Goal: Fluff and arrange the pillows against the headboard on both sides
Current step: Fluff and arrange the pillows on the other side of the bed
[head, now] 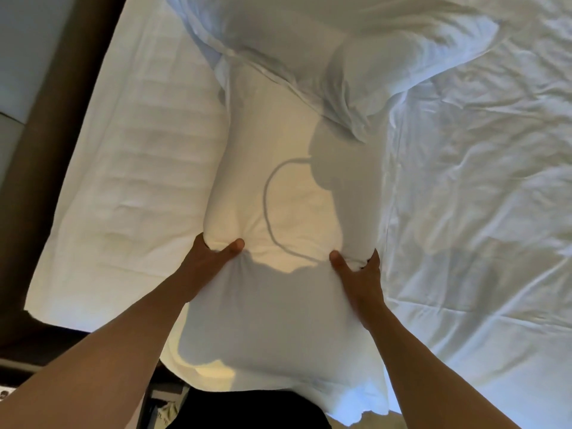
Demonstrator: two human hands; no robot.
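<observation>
A long white pillow (278,193) lies lengthwise in front of me on the bed, its near end hanging over the mattress edge. My left hand (210,258) pinches its left side and my right hand (359,274) pinches its right side, squeezing the pillow at its waist. A second white pillow (356,48) lies across the far end, partly overlapping the first. The dark wooden headboard (62,103) runs along the left.
Bare mattress with a white striped sheet (139,165) lies between the pillow and the headboard. A rumpled white duvet (479,196) covers the right side of the bed. Dark floor and furniture show at the bottom left.
</observation>
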